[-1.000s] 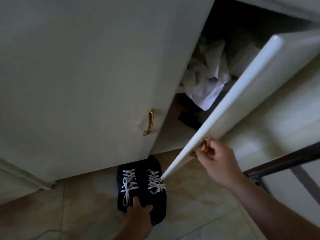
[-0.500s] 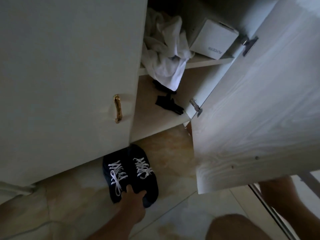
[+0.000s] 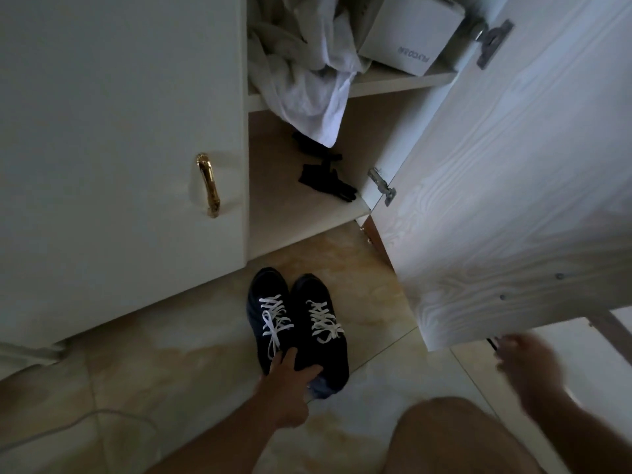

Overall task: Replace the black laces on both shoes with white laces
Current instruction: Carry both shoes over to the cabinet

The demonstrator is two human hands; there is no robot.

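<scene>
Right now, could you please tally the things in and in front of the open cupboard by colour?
Black: 3 - left shoe, right shoe, black bundle on the lower shelf.
White: 4 - two pairs of laces, crumpled cloth, box on the upper shelf.
Gold: 1 - door handle.
Total: 8.

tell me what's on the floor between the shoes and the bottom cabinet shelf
Nothing: in the head view only bare tiled floor lies between the shoes, held at the heels by the left hand, and the bottom shelf.
</scene>
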